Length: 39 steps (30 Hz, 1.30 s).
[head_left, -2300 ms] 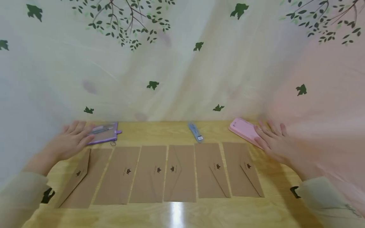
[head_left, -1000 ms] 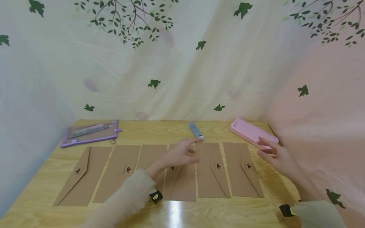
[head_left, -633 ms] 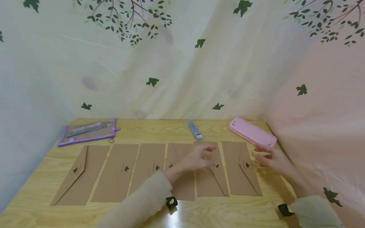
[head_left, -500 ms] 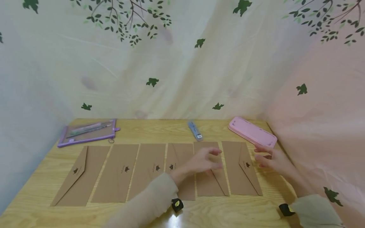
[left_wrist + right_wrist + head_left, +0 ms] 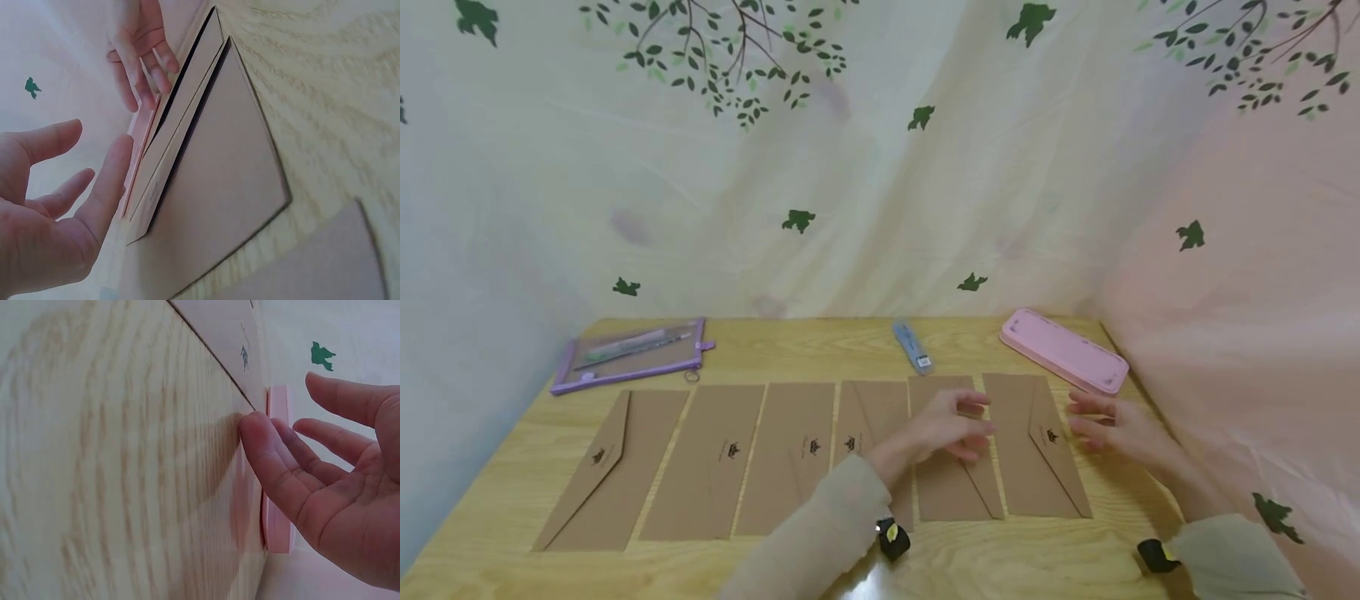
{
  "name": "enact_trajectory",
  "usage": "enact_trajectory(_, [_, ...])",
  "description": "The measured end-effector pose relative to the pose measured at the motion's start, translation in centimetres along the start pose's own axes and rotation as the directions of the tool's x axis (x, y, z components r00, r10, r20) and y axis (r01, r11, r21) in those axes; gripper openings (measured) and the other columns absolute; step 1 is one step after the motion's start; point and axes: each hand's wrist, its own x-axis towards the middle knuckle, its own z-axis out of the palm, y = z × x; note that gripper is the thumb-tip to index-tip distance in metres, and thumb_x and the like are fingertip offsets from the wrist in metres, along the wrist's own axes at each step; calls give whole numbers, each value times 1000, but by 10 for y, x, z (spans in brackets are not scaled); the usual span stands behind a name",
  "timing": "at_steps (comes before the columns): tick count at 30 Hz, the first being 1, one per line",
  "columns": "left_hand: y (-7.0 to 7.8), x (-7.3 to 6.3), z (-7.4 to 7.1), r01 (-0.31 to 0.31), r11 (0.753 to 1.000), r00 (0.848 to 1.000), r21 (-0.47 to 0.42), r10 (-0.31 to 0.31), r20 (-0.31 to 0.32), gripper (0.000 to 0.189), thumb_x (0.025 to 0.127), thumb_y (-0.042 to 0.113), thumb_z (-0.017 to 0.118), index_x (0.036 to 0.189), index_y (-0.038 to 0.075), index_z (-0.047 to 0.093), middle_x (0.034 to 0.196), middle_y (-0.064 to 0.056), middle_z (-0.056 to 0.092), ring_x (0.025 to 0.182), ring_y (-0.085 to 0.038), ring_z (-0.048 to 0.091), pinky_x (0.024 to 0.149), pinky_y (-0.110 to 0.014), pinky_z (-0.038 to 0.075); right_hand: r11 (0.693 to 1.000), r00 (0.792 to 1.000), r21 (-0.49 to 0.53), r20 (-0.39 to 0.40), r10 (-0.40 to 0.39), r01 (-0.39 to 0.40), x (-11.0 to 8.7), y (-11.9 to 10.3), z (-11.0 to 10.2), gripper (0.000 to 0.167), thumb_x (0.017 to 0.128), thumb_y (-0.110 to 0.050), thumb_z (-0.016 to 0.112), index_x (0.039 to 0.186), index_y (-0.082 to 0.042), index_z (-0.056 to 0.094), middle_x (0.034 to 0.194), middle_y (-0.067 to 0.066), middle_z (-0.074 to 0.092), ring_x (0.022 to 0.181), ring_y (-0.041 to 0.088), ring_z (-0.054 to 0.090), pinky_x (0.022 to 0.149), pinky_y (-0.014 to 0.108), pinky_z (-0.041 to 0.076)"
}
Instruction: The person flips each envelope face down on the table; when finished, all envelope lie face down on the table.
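Several brown kraft envelopes lie in a row across the table, each with a small dark crown print. My left hand (image 5: 943, 429) hovers over the second envelope from the right (image 5: 936, 492), fingers loosely bent and holding nothing. The rightmost envelope (image 5: 1026, 467) lies between my two hands, its pointed flap edge showing. Just off its right side is my right hand (image 5: 1112, 425), also without anything in it, fingers relaxed toward the envelope. In the right wrist view the thumb and fingers (image 5: 259, 434) of that hand stand apart, near the envelope's edge.
Behind the right hand lies a pink pencil box (image 5: 1063, 350). A small blue packaged item (image 5: 913, 347) rests at the back middle, and a purple-trimmed clear pouch (image 5: 632, 354) with pens at the back left. A printed cloth (image 5: 865, 167) hangs behind the table (image 5: 790, 342).
Both hands started flat over the pouch and the pink box. The left hand then swept right across the envelopes; the right drew in slightly toward the rightmost envelope. The envelopes stayed in place.
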Motion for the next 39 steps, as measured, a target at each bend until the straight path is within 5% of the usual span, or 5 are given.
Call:
enact_trajectory(11, [-4,0,4,27,999,998,-22,-26,55,49,92,7,74,138,2,58,132,-17,56,98,-28,69,70,-42,63,996,995,53,63,71,-75,6,3,4,63,101,-11,63,145,22,32,139,40,47,100,6,65,80,33,61])
enact_trajectory(21, [-7,-3,9,30,998,998,-50,-27,65,45,94,9,72,137,3,59,123,-10,62,103,-27,67,70,-42,63,993,991,82,114,76,-85,7,0,7,65,102,-14,62,147,20,29,143,39,44,104,7,64,82,34,60])
enact_trajectory(27, [-9,-2,18,38,994,999,-105,-34,37,45,93,6,72,136,5,59,127,-14,63,103,-27,67,71,-45,63,988,989,83,81,127,-134,9,-3,9,65,103,-18,61,147,20,31,142,37,47,100,4,61,79,35,61])
enact_trajectory(33, [-12,-2,26,40,998,999,-43,-39,15,41,93,6,72,132,6,59,131,-14,63,100,-23,67,69,-44,63,981,984,117,102,145,-157,10,-7,7,67,104,-20,59,147,21,27,145,37,43,102,4,61,81,37,60])
enact_trajectory(39, [-11,-4,34,52,999,998,-11,-52,-33,42,92,4,72,132,6,59,133,-17,63,99,-21,66,71,-46,63,964,976,190,149,158,-185,13,-8,3,69,105,-18,57,147,23,20,131,20,60,100,7,62,79,36,60])
